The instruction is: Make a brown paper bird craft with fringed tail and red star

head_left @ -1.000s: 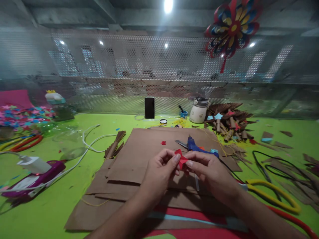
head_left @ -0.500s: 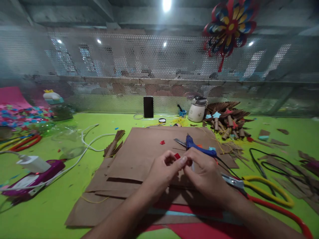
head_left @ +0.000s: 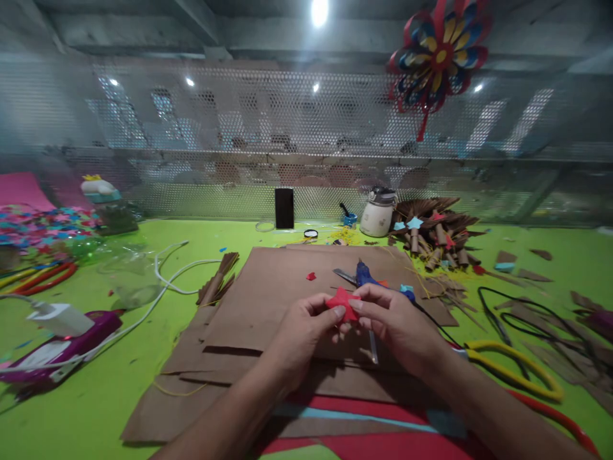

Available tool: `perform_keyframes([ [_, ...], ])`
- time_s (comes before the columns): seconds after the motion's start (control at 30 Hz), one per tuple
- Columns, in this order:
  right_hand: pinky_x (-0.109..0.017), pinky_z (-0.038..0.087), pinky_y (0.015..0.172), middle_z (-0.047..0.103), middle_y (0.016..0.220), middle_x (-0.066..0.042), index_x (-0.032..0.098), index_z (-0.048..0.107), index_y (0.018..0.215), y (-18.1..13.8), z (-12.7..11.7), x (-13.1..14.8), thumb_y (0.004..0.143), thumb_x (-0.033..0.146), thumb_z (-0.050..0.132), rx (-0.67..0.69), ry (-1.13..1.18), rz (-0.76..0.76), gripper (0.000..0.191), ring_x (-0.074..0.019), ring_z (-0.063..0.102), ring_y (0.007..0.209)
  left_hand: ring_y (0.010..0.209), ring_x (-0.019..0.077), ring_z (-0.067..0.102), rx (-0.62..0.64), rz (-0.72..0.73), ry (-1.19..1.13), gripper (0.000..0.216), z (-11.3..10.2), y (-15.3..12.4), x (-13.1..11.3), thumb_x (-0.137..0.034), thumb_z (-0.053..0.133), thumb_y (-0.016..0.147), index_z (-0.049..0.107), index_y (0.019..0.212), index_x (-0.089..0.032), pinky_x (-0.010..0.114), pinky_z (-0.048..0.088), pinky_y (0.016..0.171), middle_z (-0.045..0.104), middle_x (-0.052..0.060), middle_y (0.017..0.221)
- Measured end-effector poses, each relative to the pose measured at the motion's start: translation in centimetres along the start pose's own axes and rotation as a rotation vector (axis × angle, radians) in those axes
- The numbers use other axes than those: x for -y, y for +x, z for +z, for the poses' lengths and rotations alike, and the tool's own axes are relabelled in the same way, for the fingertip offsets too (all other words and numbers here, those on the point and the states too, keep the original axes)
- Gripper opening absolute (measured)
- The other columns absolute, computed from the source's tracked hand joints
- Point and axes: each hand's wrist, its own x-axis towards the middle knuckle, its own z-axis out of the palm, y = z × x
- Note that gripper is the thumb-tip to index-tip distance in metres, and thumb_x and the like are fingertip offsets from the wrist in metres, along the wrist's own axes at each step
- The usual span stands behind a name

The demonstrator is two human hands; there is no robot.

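Both my hands meet above the brown cardboard sheets (head_left: 268, 287) and pinch a small red paper star (head_left: 341, 302) between them. My left hand (head_left: 301, 332) grips its left side with thumb and fingers closed. My right hand (head_left: 395, 322) holds the right side the same way. Just behind my right hand lies a blue glue gun (head_left: 366, 275) with its metal nozzle pointing left. A tiny red scrap (head_left: 311, 276) lies on the cardboard beyond my hands.
Yellow-handled scissors (head_left: 512, 377) and black cords lie at the right. A pile of brown paper trees with stars (head_left: 438, 233) and a white jar (head_left: 378, 217) stand at the back. A purple device (head_left: 62, 342) with white cable sits left. Red and blue paper lies near me.
The red star was half hidden between my fingers half a second ago; now it is turned and shows flat between both hands. My hands stayed in about the same place.
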Motion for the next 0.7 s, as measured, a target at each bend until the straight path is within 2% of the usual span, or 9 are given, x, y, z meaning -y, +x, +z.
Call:
perform_keyframes([
  [0.17, -0.027, 0.043, 0.061, 0.060, 0.071, -0.001, 0.016, 0.057, 0.079, 0.06, 0.03, -0.08, 0.075, 0.033, 0.065, -0.024, -0.021, -0.026, 0.019, -0.0122, 0.054, 0.063, 0.059, 0.0082, 0.051, -0.009, -0.006, -0.009, 0.017, -0.04, 0.03, -0.15, -0.030, 0.059, 0.078, 0.061, 0.080, -0.014, 0.018, 0.037, 0.054, 0.059, 0.003, 0.071],
  [0.3, -0.025, 0.042, 0.058, 0.057, 0.066, 0.000, 0.015, 0.059, 0.077, -0.02, -0.08, -0.13, 0.075, 0.034, 0.065, -0.044, -0.091, -0.049, 0.020, -0.0102, 0.050, 0.060, 0.060, 0.0093, 0.051, -0.100, 0.058, -0.011, 0.027, -0.07, 0.06, -0.45, -0.039, 0.054, 0.080, 0.061, 0.075, -0.014, 0.018, 0.038, 0.053, 0.058, 0.003, 0.070],
  [0.4, -0.025, 0.042, 0.059, 0.057, 0.065, 0.001, 0.015, 0.060, 0.076, -0.02, -0.10, -0.25, 0.075, 0.035, 0.065, -0.039, -0.099, -0.053, 0.020, -0.0105, 0.049, 0.060, 0.059, 0.0093, 0.050, -0.134, 0.053, 0.014, 0.031, -0.23, 0.17, -0.38, -0.044, 0.055, 0.078, 0.061, 0.074, -0.014, 0.019, 0.038, 0.053, 0.058, 0.003, 0.070],
  [0.57, -0.025, 0.042, 0.058, 0.058, 0.068, -0.001, 0.014, 0.061, 0.077, 0.27, -0.07, -0.52, 0.075, 0.037, 0.065, -0.011, -0.039, -0.013, 0.023, -0.0108, 0.051, 0.060, 0.053, 0.0077, 0.048, -0.187, 0.030, 0.141, 0.020, -0.59, 0.42, 0.13, -0.034, 0.065, 0.070, 0.057, 0.070, -0.015, 0.017, 0.035, 0.049, 0.057, 0.001, 0.064],
  [0.7, -0.025, 0.041, 0.056, 0.057, 0.064, -0.002, 0.013, 0.060, 0.069, 0.67, -0.12, -0.64, 0.077, 0.047, 0.058, -0.092, -0.021, -0.016, 0.036, -0.0111, 0.052, 0.056, 0.046, 0.0052, 0.042, -0.216, 0.033, 0.119, 0.019, -0.75, 0.50, 0.29, -0.032, 0.063, 0.071, 0.054, 0.069, -0.016, 0.016, 0.030, 0.044, 0.053, -0.002, 0.058],
])
